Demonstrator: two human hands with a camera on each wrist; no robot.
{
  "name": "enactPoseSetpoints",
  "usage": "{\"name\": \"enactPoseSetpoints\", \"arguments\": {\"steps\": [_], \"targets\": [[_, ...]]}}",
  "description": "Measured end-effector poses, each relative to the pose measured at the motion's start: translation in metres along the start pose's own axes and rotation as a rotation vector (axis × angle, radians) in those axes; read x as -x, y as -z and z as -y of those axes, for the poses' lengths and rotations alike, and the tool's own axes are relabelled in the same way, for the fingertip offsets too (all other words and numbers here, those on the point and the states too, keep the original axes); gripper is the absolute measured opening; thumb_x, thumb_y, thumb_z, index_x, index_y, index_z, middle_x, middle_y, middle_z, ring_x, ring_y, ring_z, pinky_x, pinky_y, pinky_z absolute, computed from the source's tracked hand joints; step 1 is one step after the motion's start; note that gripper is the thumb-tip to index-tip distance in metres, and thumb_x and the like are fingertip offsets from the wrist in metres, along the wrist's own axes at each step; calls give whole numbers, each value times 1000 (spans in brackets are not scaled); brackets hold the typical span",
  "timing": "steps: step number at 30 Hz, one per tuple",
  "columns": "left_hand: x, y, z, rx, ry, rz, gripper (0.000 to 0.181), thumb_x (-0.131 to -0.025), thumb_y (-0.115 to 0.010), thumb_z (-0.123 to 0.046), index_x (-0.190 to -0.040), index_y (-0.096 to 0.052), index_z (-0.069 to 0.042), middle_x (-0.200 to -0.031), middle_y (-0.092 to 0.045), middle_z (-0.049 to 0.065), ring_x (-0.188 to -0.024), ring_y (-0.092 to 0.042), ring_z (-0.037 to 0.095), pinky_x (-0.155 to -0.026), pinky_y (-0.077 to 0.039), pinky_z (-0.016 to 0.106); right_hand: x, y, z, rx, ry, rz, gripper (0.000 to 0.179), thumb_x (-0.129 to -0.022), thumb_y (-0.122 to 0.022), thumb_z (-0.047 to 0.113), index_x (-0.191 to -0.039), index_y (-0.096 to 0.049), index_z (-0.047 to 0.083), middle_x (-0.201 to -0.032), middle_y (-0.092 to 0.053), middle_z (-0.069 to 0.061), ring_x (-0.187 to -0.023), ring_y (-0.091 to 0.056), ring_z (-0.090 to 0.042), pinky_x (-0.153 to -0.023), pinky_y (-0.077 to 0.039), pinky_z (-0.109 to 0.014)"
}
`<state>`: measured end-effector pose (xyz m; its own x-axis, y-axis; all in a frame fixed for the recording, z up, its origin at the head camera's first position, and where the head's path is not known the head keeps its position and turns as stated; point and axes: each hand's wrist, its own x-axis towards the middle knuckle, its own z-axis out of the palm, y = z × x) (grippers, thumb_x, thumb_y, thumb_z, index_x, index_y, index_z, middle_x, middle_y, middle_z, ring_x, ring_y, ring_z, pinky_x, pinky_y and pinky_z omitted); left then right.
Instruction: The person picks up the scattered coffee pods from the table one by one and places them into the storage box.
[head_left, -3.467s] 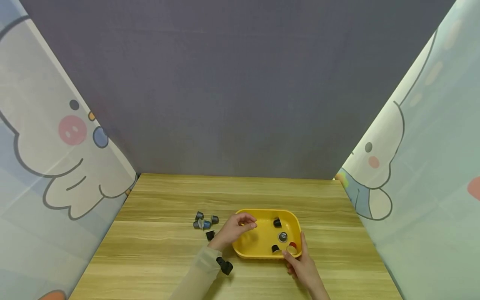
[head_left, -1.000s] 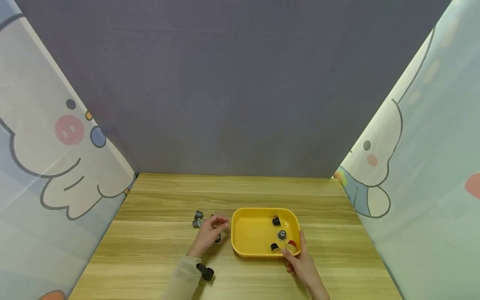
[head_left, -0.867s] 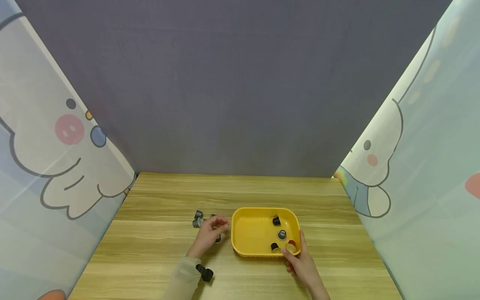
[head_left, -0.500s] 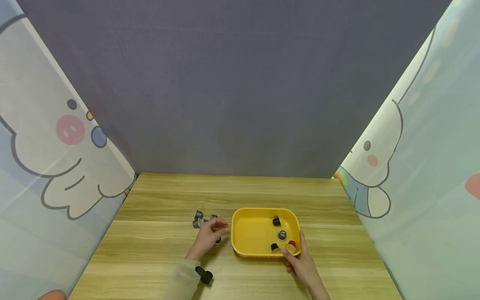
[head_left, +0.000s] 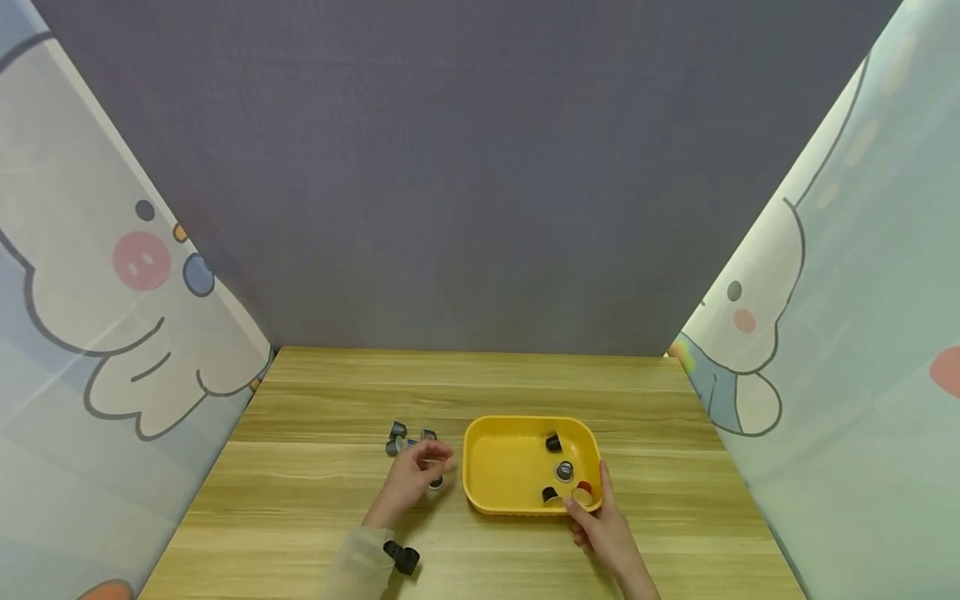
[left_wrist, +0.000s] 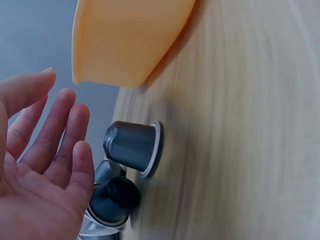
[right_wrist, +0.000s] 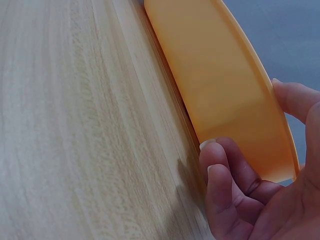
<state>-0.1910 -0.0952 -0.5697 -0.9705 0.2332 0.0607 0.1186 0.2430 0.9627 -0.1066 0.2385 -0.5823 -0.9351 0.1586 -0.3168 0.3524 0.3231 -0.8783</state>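
- Left hand (head_left: 410, 477) relaxed and holding nothing, thumb and loosely bent fingers apart, just left of the yellow tray (head_left: 498, 471) without touching it.
- Closest to those fingers, on the tray side, a dark capsule (left_wrist: 131, 145) standing rim down on the wooden table (head_left: 322, 508); apart from the hand in the left wrist view, partly covered by it from above.
- Farther left, near the same hand, a cluster of dark capsules (head_left: 397, 430) and one blue capsule (head_left: 412, 443), some apparently touching.
- Right hand (head_left: 609, 532) pinching the tray's near right corner, thumb over the rim, other fingers bent against the outer wall; probably for steadying.
- Tray flat on the table, between the hands.
- Inside, all toward the right hand's end: two black capsules (head_left: 553, 443), one grey capsule (head_left: 564, 472), one red capsule (head_left: 583, 490) on its side.
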Motion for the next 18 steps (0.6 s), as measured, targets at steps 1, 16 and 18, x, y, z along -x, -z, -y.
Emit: {"name": "enactPoseSetpoints", "arguments": {"steps": [1, 16, 18], "targets": [[1, 0, 2, 6, 2, -2, 17, -91, -69, 2, -109, -67, 4, -110, -68, 23, -102, -64, 35, -84, -53, 32, 0, 0, 0, 0, -1, -1, 102, -95, -69, 36, -160, 9, 27, -67, -59, -8, -54, -56, -17, -47, -47, -27], [4, 8, 34, -42, 5, -39, 26, -85, -77, -1, -110, -69, -1, -114, -69, 11, -102, -65, 30, -85, -53, 34, -1, 0, -2, -3, 5, 2, 104, -94, -70, 37, -160, 10, 28, -67, -59, -7, -54, -56, -17, -47, -47, -27], [4, 7, 34, -62, -4, -36, 26, -85, -77, 0, -109, -69, -1, -114, -69, 12, -104, -65, 31, -87, -53, 39, -1, 1, -3, -7, 7, 3, 104, -94, -70, 37, -160, 10, 27, -67, -59, -7, -54, -56, -17, -47, -47, -27]]}}
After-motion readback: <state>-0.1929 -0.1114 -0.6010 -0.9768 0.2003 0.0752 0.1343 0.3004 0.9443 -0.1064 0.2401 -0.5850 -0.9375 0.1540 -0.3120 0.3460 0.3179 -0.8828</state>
